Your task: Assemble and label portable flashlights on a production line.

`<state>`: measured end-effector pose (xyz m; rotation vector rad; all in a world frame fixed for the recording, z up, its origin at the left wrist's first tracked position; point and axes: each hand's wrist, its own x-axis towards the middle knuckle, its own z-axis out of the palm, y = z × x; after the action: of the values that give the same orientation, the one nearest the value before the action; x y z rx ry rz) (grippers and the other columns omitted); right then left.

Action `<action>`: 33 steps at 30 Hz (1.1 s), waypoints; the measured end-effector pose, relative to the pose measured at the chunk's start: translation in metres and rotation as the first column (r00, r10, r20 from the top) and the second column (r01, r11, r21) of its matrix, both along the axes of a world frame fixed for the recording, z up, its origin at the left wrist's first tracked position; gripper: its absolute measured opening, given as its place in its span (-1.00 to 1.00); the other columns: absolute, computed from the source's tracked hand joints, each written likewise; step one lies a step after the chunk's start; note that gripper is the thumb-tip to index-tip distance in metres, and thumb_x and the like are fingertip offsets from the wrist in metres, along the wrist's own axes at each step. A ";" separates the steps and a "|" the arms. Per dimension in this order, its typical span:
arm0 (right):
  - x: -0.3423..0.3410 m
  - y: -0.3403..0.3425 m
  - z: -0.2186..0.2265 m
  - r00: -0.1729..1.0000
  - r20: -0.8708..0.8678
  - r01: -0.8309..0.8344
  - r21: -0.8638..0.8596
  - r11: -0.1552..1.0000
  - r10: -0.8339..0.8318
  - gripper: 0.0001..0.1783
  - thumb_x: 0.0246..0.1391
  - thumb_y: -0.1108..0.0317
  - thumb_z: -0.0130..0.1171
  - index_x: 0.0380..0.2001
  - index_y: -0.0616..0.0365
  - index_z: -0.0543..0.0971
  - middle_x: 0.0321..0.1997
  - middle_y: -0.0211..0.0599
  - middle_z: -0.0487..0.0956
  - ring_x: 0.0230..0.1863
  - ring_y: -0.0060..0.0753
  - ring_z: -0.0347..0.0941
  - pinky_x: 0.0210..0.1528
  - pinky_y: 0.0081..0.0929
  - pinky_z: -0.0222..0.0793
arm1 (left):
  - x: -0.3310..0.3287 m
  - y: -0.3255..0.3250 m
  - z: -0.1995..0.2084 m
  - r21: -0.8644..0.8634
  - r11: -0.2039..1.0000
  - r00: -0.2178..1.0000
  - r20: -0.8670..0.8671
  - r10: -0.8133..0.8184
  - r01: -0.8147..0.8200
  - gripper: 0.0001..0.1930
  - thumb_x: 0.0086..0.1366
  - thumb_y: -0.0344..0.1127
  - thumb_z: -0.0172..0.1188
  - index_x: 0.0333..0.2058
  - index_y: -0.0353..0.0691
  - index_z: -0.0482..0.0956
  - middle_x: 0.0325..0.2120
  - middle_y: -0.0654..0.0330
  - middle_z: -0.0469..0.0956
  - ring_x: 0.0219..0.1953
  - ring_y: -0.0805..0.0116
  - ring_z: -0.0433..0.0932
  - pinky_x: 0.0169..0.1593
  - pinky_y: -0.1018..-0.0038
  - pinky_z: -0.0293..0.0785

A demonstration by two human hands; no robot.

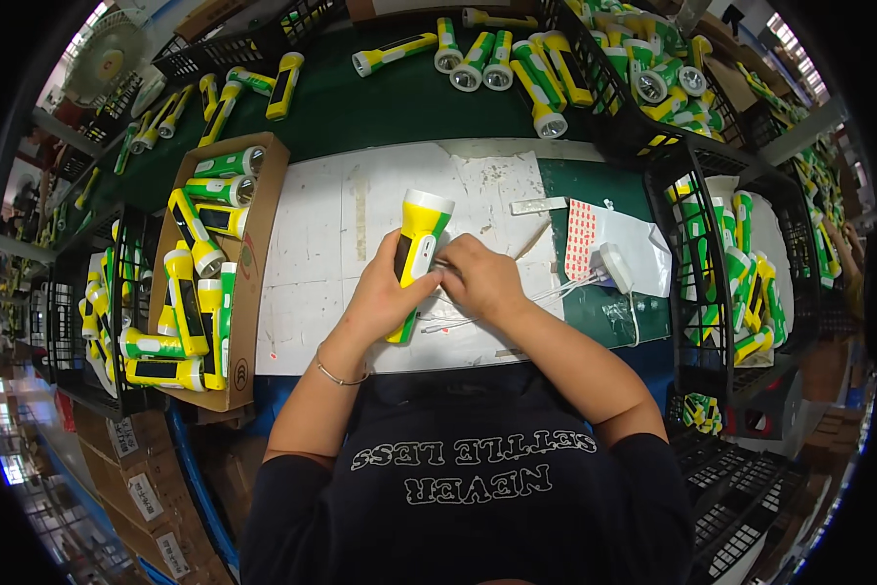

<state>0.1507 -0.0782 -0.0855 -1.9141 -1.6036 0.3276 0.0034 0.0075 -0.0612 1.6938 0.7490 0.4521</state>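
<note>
My left hand (392,296) is wrapped round a yellow, green and white flashlight (420,234) with a dark panel on its side. The flashlight stands tilted, its white head toward the far side of the table. My right hand (479,280) is closed against the flashlight's right side, fingers curled in. Whatever its fingertips pinch is hidden. White cables (556,292) run beneath my right wrist, and a loose cable end (437,328) lies below that hand. They lead toward a white charger plug (614,267) on the right.
An open cardboard box (269,195) of flashlights stands at the left. Black crates (685,175) with more flashlights stand at the right and far left. Several flashlights (396,53) lie across the green far bench. A white plastic bag (643,239) lies near the charger plug.
</note>
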 end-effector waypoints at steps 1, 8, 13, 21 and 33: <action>0.002 0.000 0.005 0.997 -0.071 0.029 0.064 0.998 -0.025 -0.79 -0.03 0.21 0.14 -0.35 0.07 0.53 -0.31 -0.33 0.52 -0.35 -0.13 0.48 -0.39 -0.33 0.41 | -0.001 0.000 0.000 0.000 1.000 1.000 0.012 0.018 -0.018 -0.38 0.05 -0.27 0.27 0.04 -0.34 0.21 -0.17 -0.01 0.47 -0.13 0.21 0.48 -0.07 0.41 0.39; 0.018 -0.012 0.038 0.763 -0.645 -0.050 -0.020 0.999 0.026 -0.80 0.09 0.33 0.12 -0.34 0.28 0.52 -0.47 -0.42 0.54 -0.40 -0.71 0.42 -0.32 -0.73 0.31 | 0.005 -0.004 0.000 0.080 0.997 1.000 -0.009 0.007 -0.006 -0.36 0.02 -0.27 0.27 0.04 -0.34 0.21 -0.17 -0.04 0.46 -0.13 0.16 0.48 -0.06 0.38 0.39; 0.027 -0.014 0.030 0.639 -0.769 -0.076 -0.076 0.994 -0.010 -0.80 0.09 0.32 0.13 -0.39 0.27 0.52 -0.48 -0.42 0.53 -0.41 -0.73 0.40 -0.33 -0.72 0.31 | 0.012 -0.007 0.000 0.351 0.936 0.998 -0.066 -0.003 0.026 -0.35 0.01 -0.28 0.27 0.06 -0.29 0.20 -0.21 -0.05 0.43 -0.20 0.04 0.50 -0.16 0.32 0.43; 0.018 -0.012 0.027 0.554 -0.830 0.026 -0.063 0.998 -0.067 -0.83 0.08 0.34 0.13 -0.43 0.26 0.49 -0.48 -0.44 0.52 -0.42 -0.72 0.40 -0.32 -0.73 0.30 | 0.017 -0.021 0.002 0.694 0.714 0.983 -0.057 0.177 -0.088 -0.35 0.00 -0.33 0.24 0.09 -0.17 0.18 -0.33 0.01 0.35 -0.37 -0.02 0.47 -0.39 0.22 0.44; 0.009 -0.038 0.042 0.761 -0.645 -0.051 0.057 0.997 0.076 -0.45 -0.07 0.08 0.26 -0.09 0.20 0.42 -0.30 -0.24 0.57 -0.24 -0.41 0.50 -0.17 -0.50 0.39 | 0.036 -0.023 0.040 -0.280 0.960 0.854 0.493 0.168 -0.028 -0.47 0.18 -0.33 0.14 0.07 -0.27 0.13 -0.14 0.10 0.37 -0.17 0.41 0.40 -0.09 0.49 0.38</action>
<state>0.1600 -0.1159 -0.0438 -1.4719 -1.1816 0.8797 0.0395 -0.0153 -0.0212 1.2059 0.4733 0.8039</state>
